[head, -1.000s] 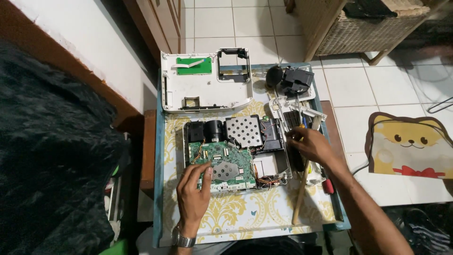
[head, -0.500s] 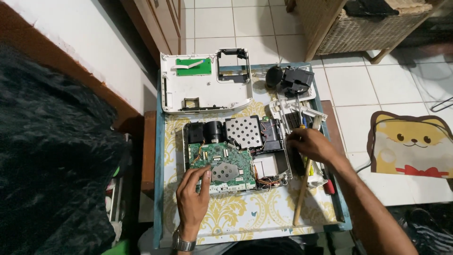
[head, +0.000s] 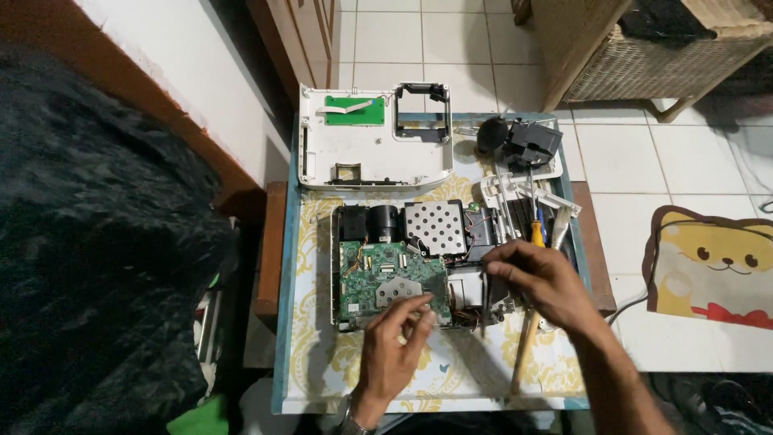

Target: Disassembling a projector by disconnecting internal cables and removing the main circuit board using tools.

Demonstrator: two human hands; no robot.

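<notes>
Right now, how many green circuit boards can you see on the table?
2. A large green board sits in the opened device, under the fingertips of the left hand. A small green board lies inside the white cover at the far end. More may be hidden.

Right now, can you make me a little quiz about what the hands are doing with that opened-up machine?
1. True or false: the left hand rests its fingers on the green circuit board.
2. What does the right hand hold? A) a thin dark tool B) a cup C) a book
3. Fill in: the white cover lies ____ the opened device, farther from the person.

Key: 1 true. 2 A: a thin dark tool, pointing down into the device. 3 beyond.
</notes>
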